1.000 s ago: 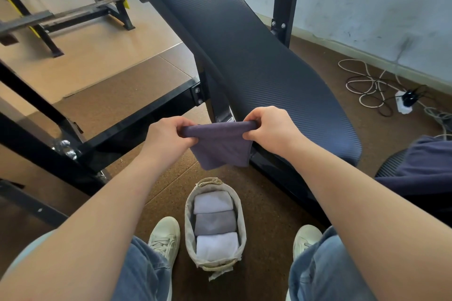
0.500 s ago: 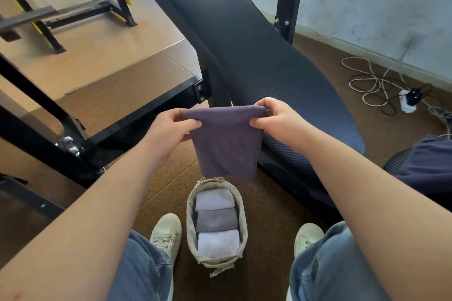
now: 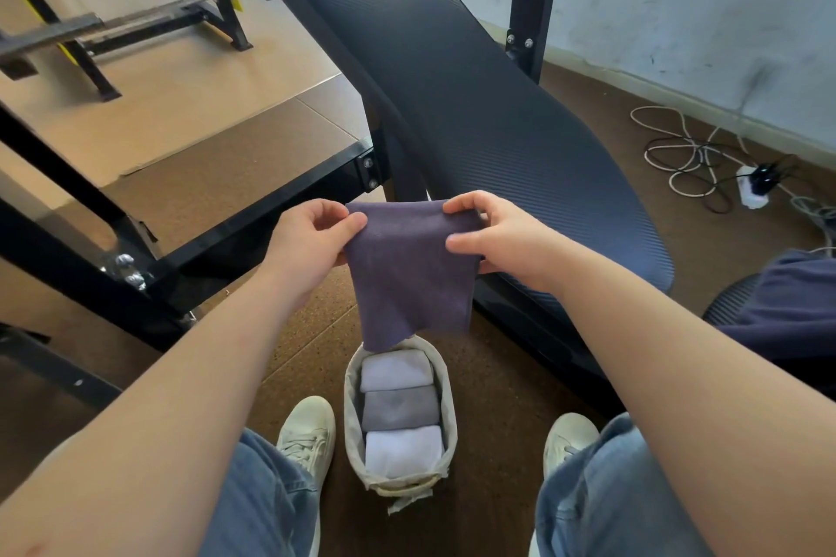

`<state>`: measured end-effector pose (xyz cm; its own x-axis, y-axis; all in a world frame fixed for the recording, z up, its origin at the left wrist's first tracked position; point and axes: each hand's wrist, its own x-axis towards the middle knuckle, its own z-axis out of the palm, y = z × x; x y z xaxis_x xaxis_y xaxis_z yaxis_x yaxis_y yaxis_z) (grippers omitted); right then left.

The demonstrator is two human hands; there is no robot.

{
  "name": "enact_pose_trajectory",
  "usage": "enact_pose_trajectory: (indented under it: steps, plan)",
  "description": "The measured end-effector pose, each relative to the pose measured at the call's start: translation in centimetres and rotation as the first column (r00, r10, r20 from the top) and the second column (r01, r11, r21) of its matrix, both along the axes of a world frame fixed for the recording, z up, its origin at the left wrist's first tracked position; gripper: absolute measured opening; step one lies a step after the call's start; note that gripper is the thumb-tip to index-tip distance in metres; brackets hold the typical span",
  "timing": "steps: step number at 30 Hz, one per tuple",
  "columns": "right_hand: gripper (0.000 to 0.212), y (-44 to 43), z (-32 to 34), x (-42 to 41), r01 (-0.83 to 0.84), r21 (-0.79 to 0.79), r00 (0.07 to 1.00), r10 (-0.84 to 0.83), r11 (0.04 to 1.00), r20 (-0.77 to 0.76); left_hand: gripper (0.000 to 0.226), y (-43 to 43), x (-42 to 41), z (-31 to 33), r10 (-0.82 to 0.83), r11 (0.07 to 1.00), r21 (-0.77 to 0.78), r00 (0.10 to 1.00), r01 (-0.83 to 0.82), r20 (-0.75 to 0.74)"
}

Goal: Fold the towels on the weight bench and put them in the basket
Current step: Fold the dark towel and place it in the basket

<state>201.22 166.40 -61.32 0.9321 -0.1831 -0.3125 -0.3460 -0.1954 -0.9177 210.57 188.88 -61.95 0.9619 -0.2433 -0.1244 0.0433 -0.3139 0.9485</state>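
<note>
The left hand (image 3: 312, 244) and right hand (image 3: 502, 240) are each pinching a top corner of the purple towel (image 3: 409, 276). It is hanging above the fabric basket (image 3: 445, 393), which is holding 3 folded towels (image 3: 400, 414).

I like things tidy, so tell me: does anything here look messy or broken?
Mostly tidy. The three folded towels sit in a neat row in the basket. Two things stand out: a loose scrap of fabric hangs off the basket's near end, and cables lie in a tangle on the floor by the wall.
</note>
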Motion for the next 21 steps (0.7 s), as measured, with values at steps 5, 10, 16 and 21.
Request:
enact_pose_trajectory:
  steps: [5,10,16,21]
  plan:
    - [0.078,-0.1,-0.1,0.1,-0.047,-0.093,0.999,0.045,0.995,-0.018,0.040,0.0,-0.2,0.1,-0.102,0.991,0.090,0.995,0.101,0.003]
    - [0.074,-0.1,-0.1,-0.1,0.003,-0.204,0.999,0.006,0.979,0.042,0.061,-0.3,-0.7,0.4,-0.243,0.931,0.298,0.968,0.213,0.068]
    - [0.057,-1.0,-0.8,0.1,0.065,-0.169,0.990,-0.042,0.984,0.136,0.054,0.0,-1.0,0.6,-0.249,0.932,0.317,0.945,0.174,0.212]
    - [0.055,-1.2,-0.8,0.1,0.147,-0.229,0.981,-0.112,0.962,0.158,0.043,0.1,-1.0,0.5,-0.233,0.940,0.304,0.941,0.154,0.246]
